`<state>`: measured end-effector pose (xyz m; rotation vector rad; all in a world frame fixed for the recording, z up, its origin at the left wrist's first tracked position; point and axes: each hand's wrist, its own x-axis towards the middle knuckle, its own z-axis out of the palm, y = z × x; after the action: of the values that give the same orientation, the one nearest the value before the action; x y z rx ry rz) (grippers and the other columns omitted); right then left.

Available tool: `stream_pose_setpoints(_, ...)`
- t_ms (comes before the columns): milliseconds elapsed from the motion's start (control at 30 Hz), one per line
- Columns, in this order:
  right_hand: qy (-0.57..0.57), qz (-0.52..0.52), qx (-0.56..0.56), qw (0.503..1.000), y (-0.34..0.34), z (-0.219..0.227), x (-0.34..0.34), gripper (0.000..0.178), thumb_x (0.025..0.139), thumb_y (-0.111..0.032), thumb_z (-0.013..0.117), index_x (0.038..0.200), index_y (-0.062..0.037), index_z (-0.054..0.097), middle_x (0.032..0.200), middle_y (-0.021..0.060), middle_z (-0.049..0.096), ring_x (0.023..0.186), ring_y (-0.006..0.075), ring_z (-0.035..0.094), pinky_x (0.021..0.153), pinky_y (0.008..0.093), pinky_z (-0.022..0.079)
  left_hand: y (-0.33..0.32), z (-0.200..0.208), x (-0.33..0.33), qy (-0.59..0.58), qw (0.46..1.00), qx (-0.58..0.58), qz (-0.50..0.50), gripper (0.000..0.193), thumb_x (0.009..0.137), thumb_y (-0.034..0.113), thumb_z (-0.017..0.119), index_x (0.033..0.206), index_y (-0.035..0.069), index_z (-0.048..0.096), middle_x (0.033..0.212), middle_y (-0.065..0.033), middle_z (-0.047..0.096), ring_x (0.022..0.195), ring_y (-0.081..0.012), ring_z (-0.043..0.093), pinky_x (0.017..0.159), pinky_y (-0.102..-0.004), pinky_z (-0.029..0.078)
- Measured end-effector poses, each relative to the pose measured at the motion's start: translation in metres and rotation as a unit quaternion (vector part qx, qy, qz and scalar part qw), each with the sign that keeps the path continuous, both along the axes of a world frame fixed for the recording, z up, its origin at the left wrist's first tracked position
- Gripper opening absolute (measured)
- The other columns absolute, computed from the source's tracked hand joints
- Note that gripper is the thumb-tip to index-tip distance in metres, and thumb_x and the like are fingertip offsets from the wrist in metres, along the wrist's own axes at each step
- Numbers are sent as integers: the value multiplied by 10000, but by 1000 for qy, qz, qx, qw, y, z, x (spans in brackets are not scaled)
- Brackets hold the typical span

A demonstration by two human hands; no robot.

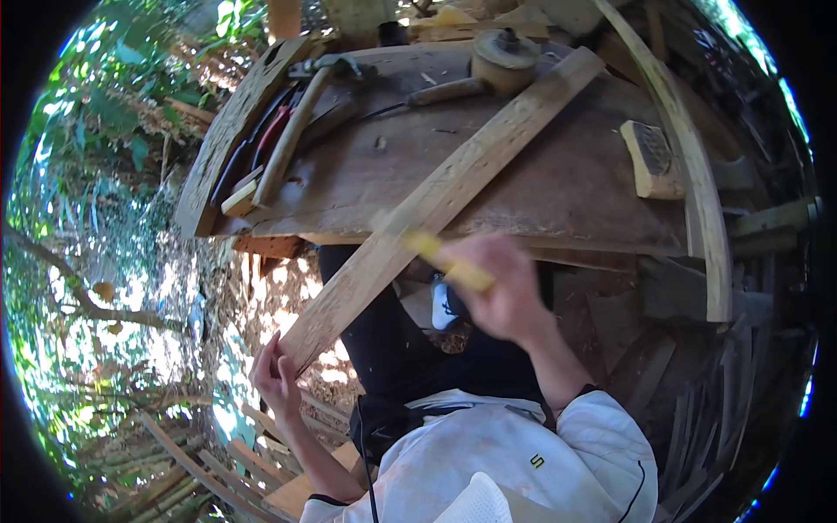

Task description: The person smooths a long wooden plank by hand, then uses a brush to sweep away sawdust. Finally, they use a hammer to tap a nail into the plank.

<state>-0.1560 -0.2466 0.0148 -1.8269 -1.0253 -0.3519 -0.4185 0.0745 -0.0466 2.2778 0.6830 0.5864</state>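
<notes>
A long wooden plank (pixel 453 179) slants from the far right of the workbench (pixel 558 183) down past its near edge to my left side. My left hand (pixel 277 379) grips the plank's near end, its thumb and fingers round the edge. Over the middle of the plank, my right hand (pixel 497 283) is closed round a yellow-handled tool (pixel 427 247). Motion blurs this tool, and its far end cannot be made out against the wood.
On the bench's left lie a hammer (pixel 292 135) and red-handled pliers (pixel 272 133). A wooden-handled tool (pixel 446 91) rests beside a round wooden container (pixel 506 65) at the back. A yellowish block (pixel 654 161) and a curved wood strip (pixel 697 170) are on the right.
</notes>
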Motion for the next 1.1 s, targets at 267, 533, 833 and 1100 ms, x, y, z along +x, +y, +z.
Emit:
stream_pose_setpoints(267, 261, -76, 34, 962, -48, 28, 62, 189, 1063, -182, 632, 1164, -41, 706, 995, 103, 735, 840, 241, 700, 778, 369, 548, 28, 11, -32, 6, 993, 117, -3, 627, 1064, 524, 534, 1235, -43, 743, 700, -62, 573, 577, -131, 477, 553, -336, 331)
stream_pose_setpoints(533, -46, -244, -44, 968, -51, 38, 86, 128, 1008, -166, 656, 1087, -74, 698, 986, 107, 731, 820, 304, 688, 738, 423, 534, 43, 22, -47, 40, 993, 113, 7, 624, 1105, 510, 457, 1221, -25, 757, 612, -15, 408, 564, -144, 409, 573, -352, 290)
stream_pose_setpoints(833, 131, -174, -35, 975, -57, 40, 129, 209, 1047, -239, 637, 1048, -47, 720, 898, 140, 730, 776, 312, 706, 703, 424, 541, 62, 19, -67, 64, 989, 130, 21, 655, 1114, 527, 411, 1216, -14, 766, 597, -8, 371, 553, -152, 397, 580, -358, 295)
stream_pose_setpoints(1100, 8, -101, -67, 993, -43, 47, 104, 201, 1059, -209, 620, 1121, -34, 699, 974, 144, 748, 839, 296, 730, 741, 384, 558, 90, 8, -97, 81, 988, 118, 62, 624, 1129, 461, 398, 1207, -44, 754, 824, -126, 676, 766, -232, 640, 736, -400, 468)
